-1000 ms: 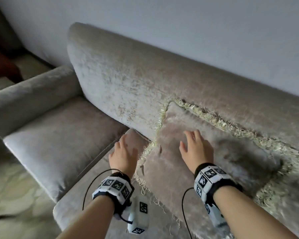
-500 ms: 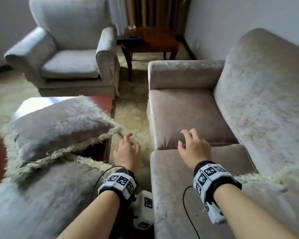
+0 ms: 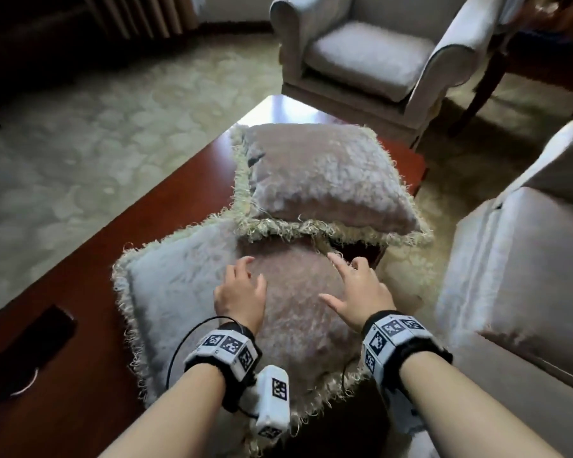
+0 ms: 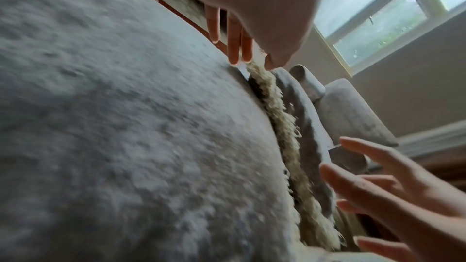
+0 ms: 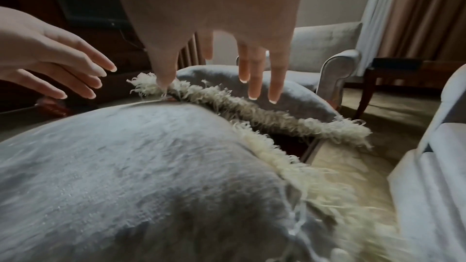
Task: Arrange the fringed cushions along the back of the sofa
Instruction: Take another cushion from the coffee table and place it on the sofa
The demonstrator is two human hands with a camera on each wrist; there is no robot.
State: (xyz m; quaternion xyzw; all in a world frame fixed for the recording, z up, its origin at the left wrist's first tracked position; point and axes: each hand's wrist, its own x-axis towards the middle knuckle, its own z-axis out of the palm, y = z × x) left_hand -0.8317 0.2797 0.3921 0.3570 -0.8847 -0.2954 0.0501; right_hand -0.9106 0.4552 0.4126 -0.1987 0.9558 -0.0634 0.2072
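Fringed cushions [image 3: 325,180] lay overlapped on the coffee table [image 3: 90,325]; my left hand [image 3: 240,297] and right hand [image 3: 358,294] hovered spread, empty. Wrist views alone showed their fingers clear. Sofa [image 3: 510,276] stood right.

We see soft daylight, uneven across the room: beyond our fingertips the coffee table [image 3: 278,109] throws back a white glare, while the carpet [image 3: 80,133] further out sinks into near black. The left wrist view shows a bright, washed-out window [image 4: 393,17] past the fingers [image 4: 233,47]. Under our palms the near cushion [image 3: 186,292] is smeared by motion blur in both wrist views, its pile grainy, and the far cushion [image 3: 325,173] casts a dark shadow onto it. Straight lines bow towards the frame edges.
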